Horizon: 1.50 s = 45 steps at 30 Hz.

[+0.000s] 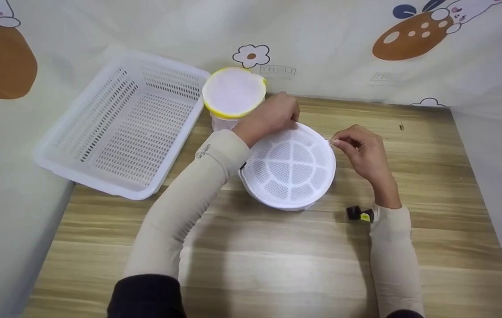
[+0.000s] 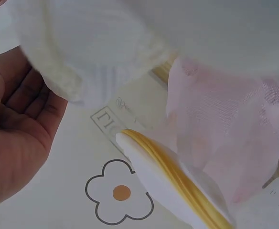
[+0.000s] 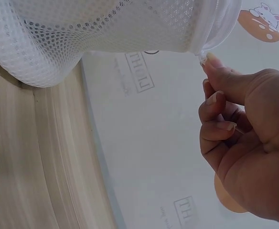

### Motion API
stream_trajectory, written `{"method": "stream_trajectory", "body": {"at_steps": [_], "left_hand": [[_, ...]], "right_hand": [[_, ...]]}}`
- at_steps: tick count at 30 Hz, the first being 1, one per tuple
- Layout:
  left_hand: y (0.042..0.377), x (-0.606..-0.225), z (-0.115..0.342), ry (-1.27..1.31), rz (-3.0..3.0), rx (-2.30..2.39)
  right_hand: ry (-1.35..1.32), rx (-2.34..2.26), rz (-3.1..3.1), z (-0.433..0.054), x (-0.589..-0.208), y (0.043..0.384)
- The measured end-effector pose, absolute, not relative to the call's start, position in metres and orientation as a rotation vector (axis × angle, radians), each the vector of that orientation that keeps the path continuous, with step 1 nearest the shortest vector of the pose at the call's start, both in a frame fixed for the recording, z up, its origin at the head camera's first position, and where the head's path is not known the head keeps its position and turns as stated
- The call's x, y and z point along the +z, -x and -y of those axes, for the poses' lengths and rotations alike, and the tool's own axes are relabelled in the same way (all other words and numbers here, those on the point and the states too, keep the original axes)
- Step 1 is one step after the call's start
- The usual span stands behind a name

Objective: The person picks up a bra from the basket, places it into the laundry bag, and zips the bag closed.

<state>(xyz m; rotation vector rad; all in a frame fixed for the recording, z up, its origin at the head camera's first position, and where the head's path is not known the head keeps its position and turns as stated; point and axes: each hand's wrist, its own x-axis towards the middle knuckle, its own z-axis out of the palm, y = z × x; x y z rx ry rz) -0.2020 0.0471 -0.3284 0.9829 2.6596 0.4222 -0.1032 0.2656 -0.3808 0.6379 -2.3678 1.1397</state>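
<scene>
A round white mesh laundry bag (image 1: 292,172) stands on the table, its ribbed top facing up and a zip running round the rim. My left hand (image 1: 273,115) reaches across to its far edge and grips the rim there. In the left wrist view the curled fingers (image 2: 39,102) of that hand lie against the white fabric, and the fingertips are partly hidden. With thumb and forefinger my right hand (image 1: 363,150) pinches the small zip pull (image 3: 204,60) at the bag's right side. Mesh cloth (image 3: 58,38) hangs below the rim in the right wrist view.
Behind the white bag stands a pale pink mesh bag (image 1: 234,92) with a yellow zip rim. A white perforated plastic basket (image 1: 175,168) is at the left. A small black object (image 1: 354,213) shows beside the right wrist. A patterned sheet (image 1: 321,57) hangs along the back.
</scene>
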Motion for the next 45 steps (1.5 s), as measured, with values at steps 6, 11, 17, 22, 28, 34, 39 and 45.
{"method": "stream_trajectory", "body": {"at_steps": [6, 11, 17, 22, 28, 34, 39, 45], "left_hand": [[0.198, -0.326, -0.055, -0.916, -2.625, 0.353], [0.192, -0.325, -0.066, -1.105, -2.615, 0.359], [0.189, -0.327, -0.069, -1.202, -2.62, 0.36], [0.191, -0.324, -0.064, -1.13, -2.611, 0.383], [0.197, -0.323, -0.054, -1.044, -2.638, 0.42], [0.199, -0.324, -0.04, -0.932, -2.64, 0.458], [0.199, -0.326, -0.032, -0.879, -2.653, 0.522], [0.195, -0.332, -0.028, -0.898, -2.64, 0.58]], "right_hand": [[-0.621, 1.18, 2.37, -0.265, -0.383, 0.104], [-0.65, 1.178, 2.371, -0.264, -0.379, 0.103], [-0.668, 1.18, 2.374, -0.263, -0.378, 0.102], [-0.657, 1.199, 2.39, -0.262, -0.377, 0.102], [-0.652, 1.18, 2.395, -0.261, -0.378, 0.104], [-0.655, 1.161, 2.413, -0.264, -0.378, 0.105], [-0.655, 1.163, 2.418, -0.265, -0.379, 0.104], [-0.634, 1.179, 2.425, -0.264, -0.382, 0.103]]}}
